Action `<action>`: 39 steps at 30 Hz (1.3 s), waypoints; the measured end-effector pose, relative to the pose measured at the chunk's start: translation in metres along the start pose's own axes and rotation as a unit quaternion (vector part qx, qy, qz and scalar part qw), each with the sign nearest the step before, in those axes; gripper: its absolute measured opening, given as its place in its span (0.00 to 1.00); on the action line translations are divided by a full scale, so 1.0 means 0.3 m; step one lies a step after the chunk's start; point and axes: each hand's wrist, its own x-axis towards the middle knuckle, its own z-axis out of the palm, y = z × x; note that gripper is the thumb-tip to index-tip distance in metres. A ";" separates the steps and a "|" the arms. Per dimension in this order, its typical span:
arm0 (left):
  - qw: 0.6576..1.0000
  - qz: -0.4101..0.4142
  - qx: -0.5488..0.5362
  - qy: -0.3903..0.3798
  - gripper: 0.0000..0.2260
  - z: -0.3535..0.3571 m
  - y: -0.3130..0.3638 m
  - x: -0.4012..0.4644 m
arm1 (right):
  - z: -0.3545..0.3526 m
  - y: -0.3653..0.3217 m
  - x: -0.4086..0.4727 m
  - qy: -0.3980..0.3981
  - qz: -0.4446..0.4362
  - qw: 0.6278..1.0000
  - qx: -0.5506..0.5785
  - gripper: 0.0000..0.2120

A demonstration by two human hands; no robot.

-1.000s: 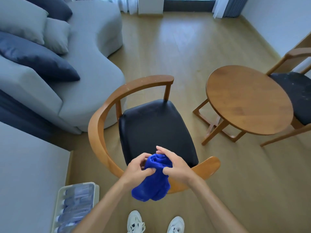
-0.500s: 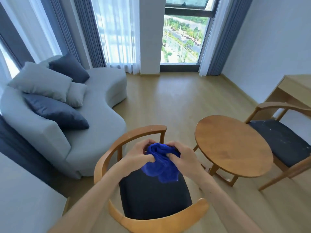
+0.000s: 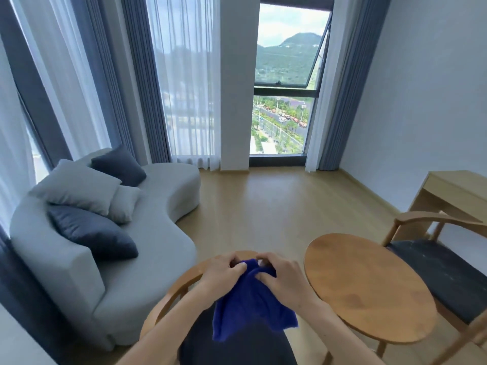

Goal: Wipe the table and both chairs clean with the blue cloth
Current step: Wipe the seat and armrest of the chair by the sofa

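Blue cloth (image 3: 250,306) now hangs unfolded from both hands, raised higher.

**Blue cloth held over the near chair, table and second chair beside it**

The blue cloth (image 3: 250,306) is bunched at its top edge and hangs down loose over the near chair (image 3: 171,293), which has a curved wooden back rail and a dark seat. Just to the right stands the round wooden table (image 3: 369,288), its top bare and a little shiny. Behind the table is the second chair (image 3: 437,272), same wood frame, with a dark seat that shows pale specks.
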 end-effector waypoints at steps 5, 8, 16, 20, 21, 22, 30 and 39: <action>0.989 -0.052 -0.021 0.140 0.10 -0.091 -0.037 0.062 | -0.090 0.045 0.020 0.030 0.015 0.999 -0.040 0.11; 0.961 -0.092 -0.052 0.257 0.09 -0.204 -0.116 0.092 | -0.172 0.127 0.013 0.075 0.053 0.994 -0.063 0.10; 0.969 -0.017 0.075 0.235 0.12 -0.264 -0.143 0.091 | -0.257 0.151 0.043 0.074 0.069 0.990 -0.094 0.10; 0.979 -0.020 0.129 0.153 0.15 -0.288 -0.125 0.076 | -0.286 0.169 0.050 0.070 0.082 0.991 -0.085 0.10; 0.982 -0.017 0.125 0.144 0.15 -0.290 -0.123 0.074 | -0.289 0.172 0.050 0.073 0.087 0.990 -0.079 0.10; 0.983 -0.011 0.123 0.132 0.14 -0.292 -0.119 0.070 | -0.292 0.174 0.049 0.076 0.092 0.990 -0.074 0.10; 0.958 0.068 0.262 0.098 0.04 -0.287 -0.132 0.054 | -0.299 0.180 0.041 0.066 0.117 0.989 -0.062 0.08; 0.961 0.076 0.263 0.030 0.11 -0.294 -0.152 0.045 | -0.288 0.180 0.031 0.041 0.143 0.987 -0.065 0.07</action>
